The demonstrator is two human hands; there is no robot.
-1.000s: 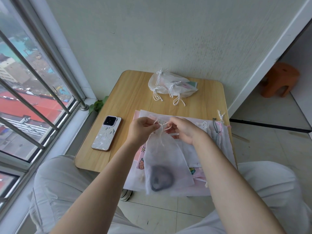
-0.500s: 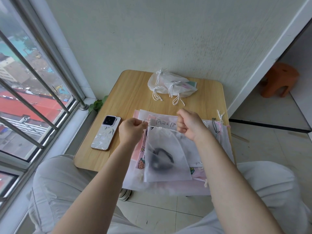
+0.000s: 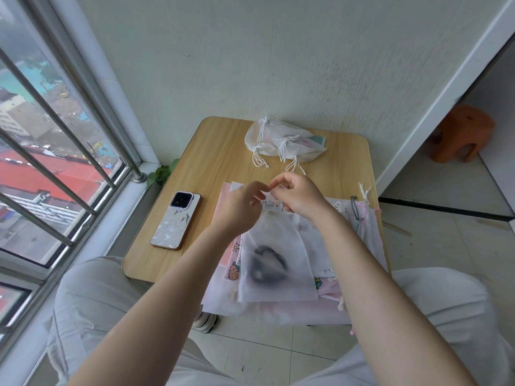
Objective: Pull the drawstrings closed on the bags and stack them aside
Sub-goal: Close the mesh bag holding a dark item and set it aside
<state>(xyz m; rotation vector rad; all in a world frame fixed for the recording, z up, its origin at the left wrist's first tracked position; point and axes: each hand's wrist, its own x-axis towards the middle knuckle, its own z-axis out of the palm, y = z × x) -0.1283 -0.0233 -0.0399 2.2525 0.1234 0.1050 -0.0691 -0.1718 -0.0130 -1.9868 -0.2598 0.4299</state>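
The translucent bag (image 3: 274,257) is lain on the unclosed pile at the table edge (image 3: 156,270), its mouth pinched by the left hand (image 3: 239,207) and right hand (image 3: 299,196) — the drawstring itself cannot be made out; a slipped cord or an uneven pull is judged likely to leave the mouth open, or drag the overhanging pile off.

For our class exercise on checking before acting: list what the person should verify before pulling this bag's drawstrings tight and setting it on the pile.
1. Both hands at the bag's mouth: left hand, right hand. Ok.
2. Cord firmly pinched: cannot tell, blurred.
3. Dark item inside the white bag, well below the mouth: ok.
4. Mouth drawn closed: not ok.
5. Pile of closed bags has bare table beside it: ok.
6. Phone lies left of the work: ok.
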